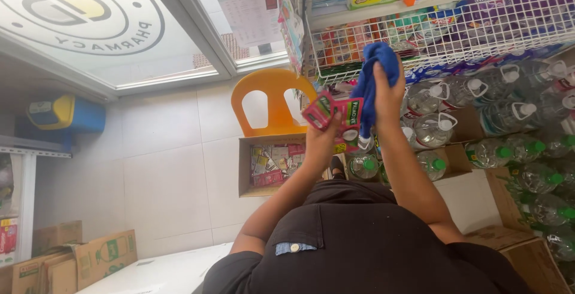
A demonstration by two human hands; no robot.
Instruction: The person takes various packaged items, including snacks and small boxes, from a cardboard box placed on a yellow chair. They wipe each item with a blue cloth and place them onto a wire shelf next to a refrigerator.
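Note:
My left hand [321,139] grips two small flat packets [333,112], one red and one red-and-green, held side by side in front of me. My right hand [389,87] is closed on a blue cloth [372,75], which hangs down against the right edge of the packets. Both hands are raised close together in front of a white wire basket [443,33]. Below the hands an open cardboard box [245,171] on the floor holds several more small packets.
An orange plastic chair [272,99] stands behind the box. Plastic water bottles with white and green caps [497,144] are stacked to the right, some in cardboard trays. Shelves of packaged goods run above. Cardboard boxes [90,258] lie at lower left beside a blue-and-yellow container [66,114].

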